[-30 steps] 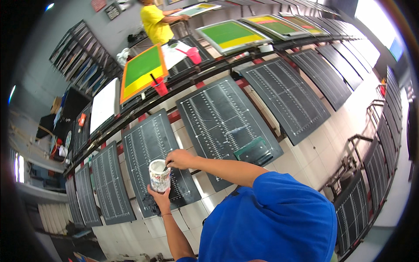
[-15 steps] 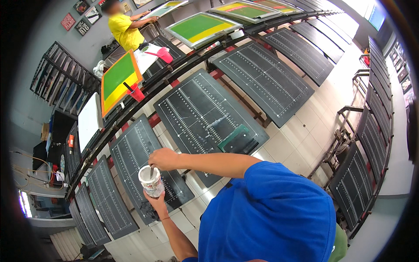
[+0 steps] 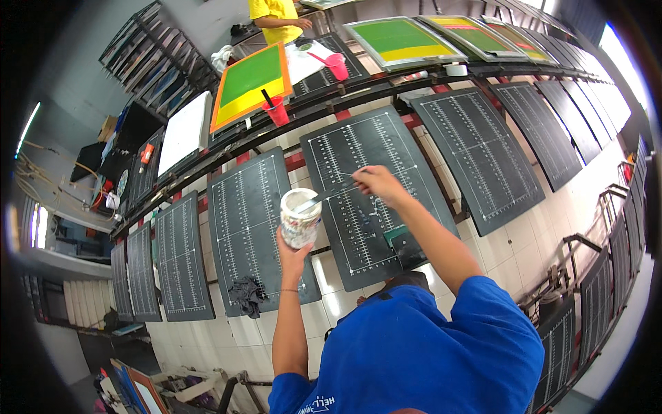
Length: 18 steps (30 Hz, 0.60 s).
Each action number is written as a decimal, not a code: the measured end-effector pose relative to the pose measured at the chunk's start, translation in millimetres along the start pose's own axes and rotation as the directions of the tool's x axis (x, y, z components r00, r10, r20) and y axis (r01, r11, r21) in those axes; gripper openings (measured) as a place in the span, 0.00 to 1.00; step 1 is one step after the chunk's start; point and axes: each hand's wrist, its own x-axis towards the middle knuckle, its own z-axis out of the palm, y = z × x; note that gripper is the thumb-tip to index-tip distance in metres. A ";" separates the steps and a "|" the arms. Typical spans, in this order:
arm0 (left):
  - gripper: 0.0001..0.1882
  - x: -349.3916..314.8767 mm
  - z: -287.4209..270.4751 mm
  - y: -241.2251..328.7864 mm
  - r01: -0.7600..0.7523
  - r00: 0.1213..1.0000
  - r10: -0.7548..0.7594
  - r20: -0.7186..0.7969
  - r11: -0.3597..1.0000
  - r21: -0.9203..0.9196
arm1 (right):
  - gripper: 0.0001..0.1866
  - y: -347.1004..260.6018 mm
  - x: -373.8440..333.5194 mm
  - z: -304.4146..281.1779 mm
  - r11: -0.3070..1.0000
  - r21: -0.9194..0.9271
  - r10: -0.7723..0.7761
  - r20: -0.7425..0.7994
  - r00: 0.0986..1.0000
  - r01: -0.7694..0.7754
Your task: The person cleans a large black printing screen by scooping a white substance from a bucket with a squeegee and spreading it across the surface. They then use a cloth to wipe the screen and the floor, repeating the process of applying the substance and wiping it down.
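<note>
Fingers wrapped round its lower side, my left hand (image 3: 293, 255) holds up a white plastic tub (image 3: 301, 231) smeared with paint or ink. The tub is open at the top and tilted a little. My right hand (image 3: 378, 183) grips the end of a long, thin spatula (image 3: 334, 192). The spatula slants down to the left, and its pale-coated tip lies at the tub's mouth. Whether the tip touches the inside cannot be made out. Below my right hand, a green-edged squeegee (image 3: 396, 236) rests on a black printing board (image 3: 324, 148) with white ruled marks.
More black boards (image 3: 183, 255) stand in a row on both sides. A dark crumpled rag (image 3: 247, 297) lies on one board's near edge. Beyond a dark rail are an orange-framed screen (image 3: 219, 103), a red cup (image 3: 279, 114) and a pink cup (image 3: 338, 67). A person in yellow (image 3: 276, 27) stands behind.
My right hand has moved right and away from the tub, drawing the spatula from nearly upright to a slant. My left hand still holds the tub. The whole view has shifted.
</note>
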 end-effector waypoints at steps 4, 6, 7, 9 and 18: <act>0.56 34.0 47.5 10.7 0.029 0.995 -0.025 0.097 0.998 -0.047 | 0.09 -6.7 10.7 -61.7 0.987 0.158 0.014 -0.075 0.997 -0.002; 0.56 51.7 65.3 5.9 0.037 0.991 -0.025 0.134 0.995 -0.088 | 0.08 -7.3 16.8 -87.9 0.977 0.215 0.007 -0.114 0.993 0.018; 0.56 60.0 70.0 2.4 0.042 0.990 -0.030 0.141 0.996 -0.081 | 0.08 -8.3 19.2 -97.2 0.970 0.242 0.005 -0.129 0.992 0.027; 0.55 73.6 80.3 -1.7 0.054 0.986 -0.043 0.158 0.996 -0.069 | 0.08 -10.0 21.7 -115.1 0.959 0.274 -0.018 -0.172 0.985 0.066; 0.53 66.3 78.1 -15.0 0.201 0.976 -0.196 0.095 0.978 -0.053 | 0.10 47.3 21.5 -126.0 0.450 -0.832 -0.628 -0.036 0.778 0.325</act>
